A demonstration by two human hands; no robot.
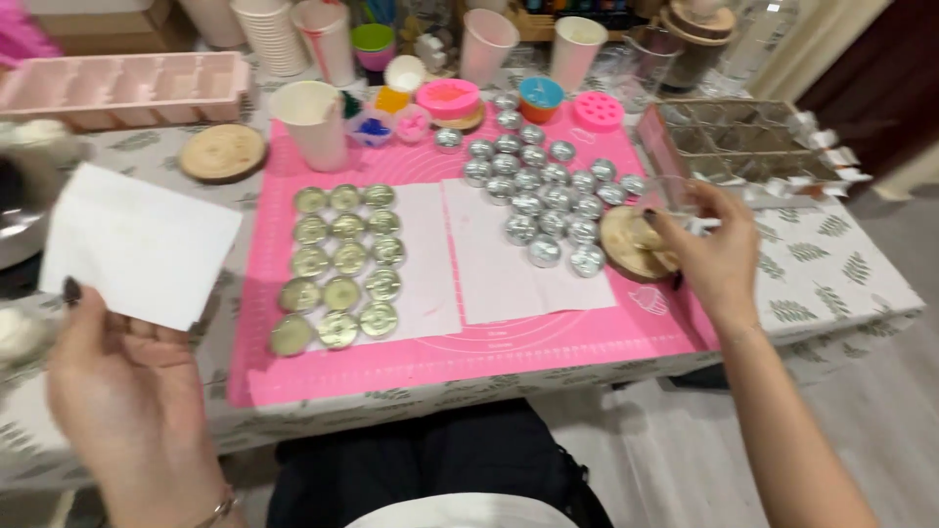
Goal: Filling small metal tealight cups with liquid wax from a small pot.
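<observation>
Pink mat on table, left hand pinching white paper, right hand gripping clear glass above wooden coaster

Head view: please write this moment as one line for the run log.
left hand: holds white paper sheet | right hand: on round wooden coaster | pink mat: filled tealight cups, empty silver cups

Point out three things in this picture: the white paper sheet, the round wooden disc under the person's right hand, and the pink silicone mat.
white paper sheet (137,244), head view, middle of the sheet.
round wooden disc (626,246), head view, its bare left part.
pink silicone mat (440,357), head view, bare front strip.
</observation>
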